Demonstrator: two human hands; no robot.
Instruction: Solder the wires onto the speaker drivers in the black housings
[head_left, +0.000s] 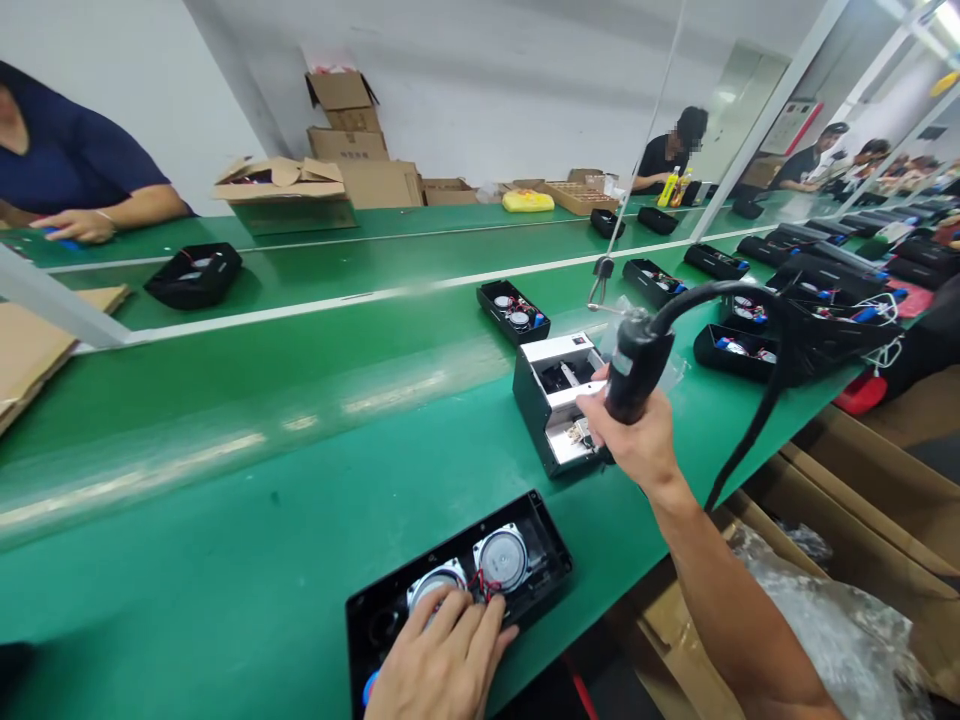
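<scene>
In my right hand is an electric screwdriver, its black cable curving off to the right. The hand is closed round the tool's body, over a box-shaped screw feeder with a white top and dark sides; the screwdriver's tip is hidden. My left hand lies palm down over an open black speaker housing, fingers stretched out across one round speaker and near red wires. A second round speaker shows uncovered beside them. Blue material peeks out at the hand's left.
Another open speaker housing lies behind the feeder, with several more to the right. A hanging hook dangles above the bench. Cardboard boxes stand below the right edge. Across the bench, a person's hand holds something blue.
</scene>
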